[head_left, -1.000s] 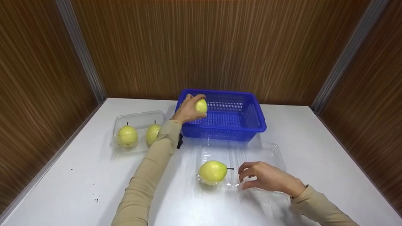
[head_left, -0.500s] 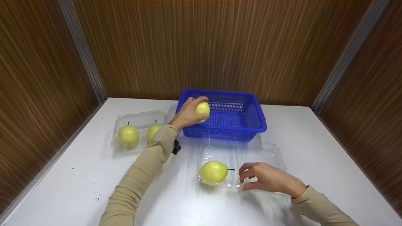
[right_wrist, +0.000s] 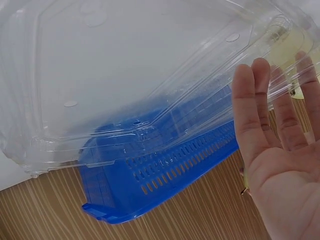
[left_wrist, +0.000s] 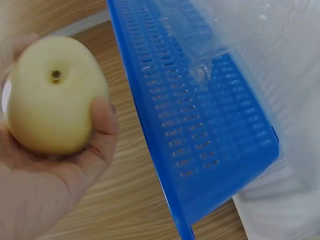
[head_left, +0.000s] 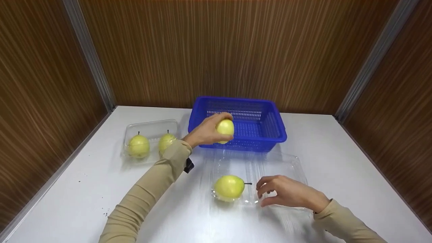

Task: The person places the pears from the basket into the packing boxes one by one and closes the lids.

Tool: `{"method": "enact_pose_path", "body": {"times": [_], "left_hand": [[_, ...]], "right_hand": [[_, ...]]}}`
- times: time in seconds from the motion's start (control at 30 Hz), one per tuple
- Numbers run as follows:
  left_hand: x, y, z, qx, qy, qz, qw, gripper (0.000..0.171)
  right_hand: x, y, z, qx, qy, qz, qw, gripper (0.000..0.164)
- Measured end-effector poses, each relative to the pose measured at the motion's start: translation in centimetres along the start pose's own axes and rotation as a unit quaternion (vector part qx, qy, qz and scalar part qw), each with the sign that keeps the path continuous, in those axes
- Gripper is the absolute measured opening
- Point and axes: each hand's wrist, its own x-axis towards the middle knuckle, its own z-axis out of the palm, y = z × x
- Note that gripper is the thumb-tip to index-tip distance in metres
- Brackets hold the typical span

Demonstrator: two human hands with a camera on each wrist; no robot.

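Observation:
My left hand [head_left: 211, 131] grips a yellow-green pear [head_left: 225, 129] above the near rim of the blue basket [head_left: 280, 130]. In the left wrist view the fingers and thumb curl round that pear [left_wrist: 52, 110], its dark-marked hollow end facing the camera. Below, a clear plastic clamshell box [head_left: 297, 165] lies opened out on the table, a second pear [head_left: 229, 187] resting in its left half, stem pointing right. My right hand [head_left: 287, 190] hovers by the box's right half, fingers loosely bent, holding nothing. The right wrist view shows its palm [right_wrist: 285, 175] beside the clear plastic.
To the left stands another clear container [head_left: 150, 126] with two pears in it, one pear [head_left: 138, 146] at its left and one pear [head_left: 166, 143] partly behind the left sleeve. Wood-grain panels [head_left: 216, 50] wall the white table [head_left: 341, 162] at the back and sides.
My left hand has carried its pear from over the basket's left side toward me and slightly right, to the near rim. The right hand has stayed almost still.

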Motion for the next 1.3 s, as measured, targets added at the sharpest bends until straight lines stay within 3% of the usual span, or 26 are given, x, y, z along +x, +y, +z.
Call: {"method": "enact_pose_path", "body": {"times": [0.1, 0.23, 0.43, 0.6, 0.9, 1.03, 1.3], "left_hand": [[-0.3, 0.3, 0.6, 0.013, -0.036, 0.036, 0.9986, 0.067], [-0.8, 0.5, 1.8, 0.066, -0.087, 0.071, 0.9915, 0.072], [-1.7, 0.3, 3.7, 0.13, -0.167, 0.071, 0.9747, 0.072], [-1.6, -0.5, 5.2, 0.156, -0.226, 0.074, 0.9587, 0.072], [-0.8, -1.2, 6.3, 0.185, -0.283, 0.077, 0.9382, 0.064], [-0.9, -1.0, 5.9, 0.188, -0.283, 0.067, 0.9382, 0.066], [-1.8, -1.1, 5.1, 0.145, -0.235, 0.032, 0.9605, 0.069]], "right_hand": [[0.0, 0.0, 0.1, -0.004, 0.006, -0.01, 1.0, 0.011], [0.1, 0.0, 0.2, -0.015, 0.014, -0.024, 1.0, 0.009], [0.2, -0.1, 0.2, -0.031, 0.015, -0.023, 0.999, 0.011], [0.2, 0.0, 0.0, -0.04, 0.013, -0.021, 0.999, 0.014], [0.1, -0.1, 0.0, -0.038, -0.005, 0.008, 0.999, 0.018], [0.0, -0.1, 0.0, -0.037, -0.009, 0.028, 0.999, 0.02], [-0.5, 0.0, -0.2, -0.065, 0.013, 0.032, 0.997, 0.025]]}}
